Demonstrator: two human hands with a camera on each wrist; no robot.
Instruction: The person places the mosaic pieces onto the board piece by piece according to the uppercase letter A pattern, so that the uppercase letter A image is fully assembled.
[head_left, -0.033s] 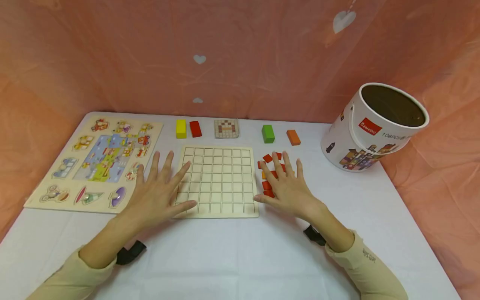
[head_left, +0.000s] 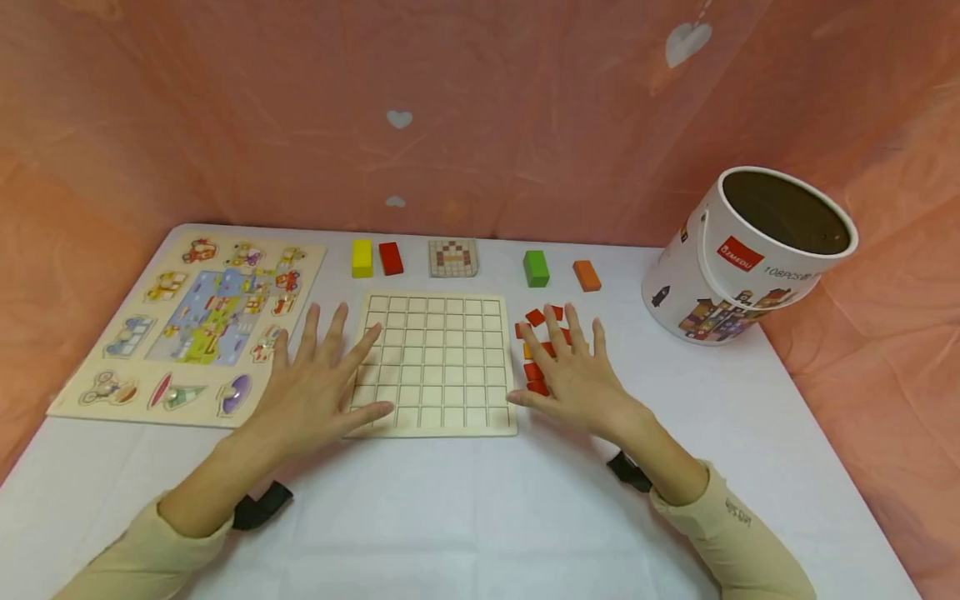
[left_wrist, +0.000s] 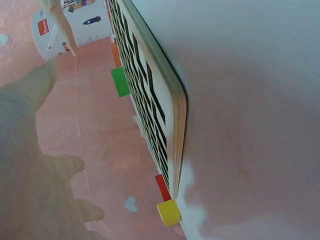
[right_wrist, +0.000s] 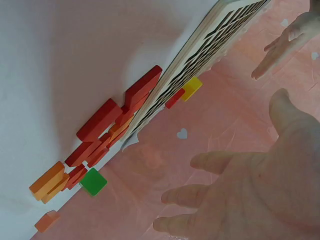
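Note:
My left hand is spread palm down above the left edge of a pale wooden grid board, holding nothing. On the other side, my right hand hovers with fingers apart over a cluster of small red tiles, partly hiding them. The right wrist view shows a gap between that hand and the tiles, with orange tiles among the red ones. Raised clear of the board, the left hand also appears in the left wrist view. The board's grid cells hold no tiles.
Along the back lie a yellow block, a red block, a small pattern card, a green block and an orange block. A picture puzzle board lies left; a white bucket stands at the back right.

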